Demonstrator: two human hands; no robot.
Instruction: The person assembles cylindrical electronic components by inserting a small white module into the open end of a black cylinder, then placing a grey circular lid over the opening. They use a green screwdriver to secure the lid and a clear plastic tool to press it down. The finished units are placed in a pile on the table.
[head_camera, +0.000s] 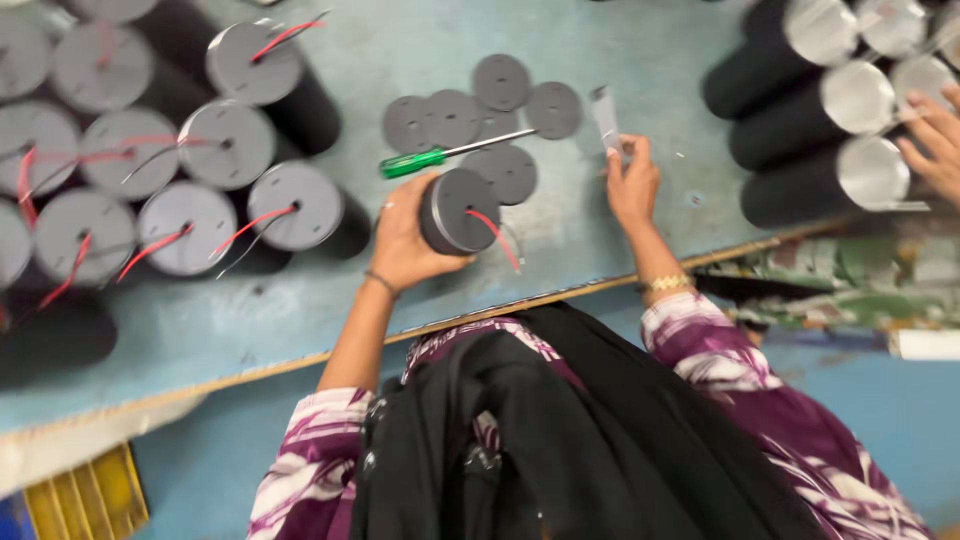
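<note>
A black cylinder (455, 212) with a grey end cap sits near the centre of the pale blue table (420, 40), tipped on its side so the cap faces the camera; a red wire (497, 236) and a thin pale one trail from the cap toward five o'clock; the left hand (405, 240) wraps it from nine o'clock, fingers curled closed around the body, a ring on one finger and a thin bangle at the wrist. At three o'clock from the cylinder the right hand (632, 185) rests apart from it, fingers pinched shut on a small pale flat strip (605, 118) that sticks up toward twelve o'clock; a gold bracelet circles that wrist. Just beyond the cylinder, at twelve o'clock, lies a green-handled screwdriver (440, 157), its shaft pointing toward two o'clock across a loose cluster of grey discs (500, 82); well out at nine and ten o'clock stands a group of like cylinders (215, 145) with red wires; at two o'clock more black cylinders (800, 110) lie on their sides, and another person's hand (935, 140) touches them at the frame edge.
</note>
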